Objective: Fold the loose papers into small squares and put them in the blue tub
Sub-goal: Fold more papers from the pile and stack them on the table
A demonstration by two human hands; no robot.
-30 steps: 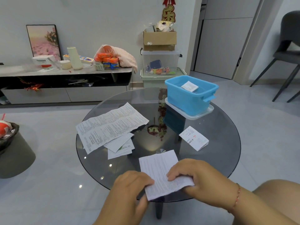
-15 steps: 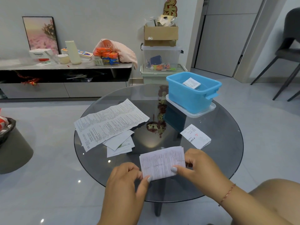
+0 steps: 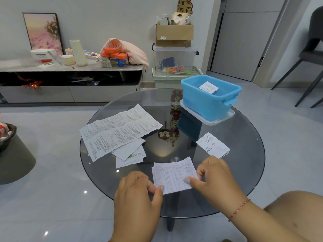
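- The folded paper [image 3: 173, 175] lay low in the centre of the frame, at the near edge of the round glass counter [image 3: 244, 154].
- The left hand [image 3: 138, 194] pinched the sheet's lower left corner between thumb and fingers.
- The right hand [image 3: 215, 177] held the sheet's right edge, thumb pressed on the printed face and fingers curled behind the edge.
- A folded leaflet with red print [image 3: 212, 145] rested on the glass just above the right hand, apart from the held sheet.
- Left of centre, a large printed sheet [image 3: 118, 130] lay spread flat, overlapping a few smaller papers [image 3: 131, 153] tucked under its lower edge.
- The blue tub [image 3: 210, 100] stood in the upper right part of the counter, set on a clear lid [image 3: 225, 117].
- One small folded paper [image 3: 208, 87] lay inside the tub, near its far wall.
- Beyond the counter, a cardboard box [image 3: 174, 34] sat atop a clear storage bin [image 3: 174, 60] against the wall.
- A framed pink picture [image 3: 42, 32] leaned on a low sideboard [image 3: 70, 81] in the upper left of the frame.
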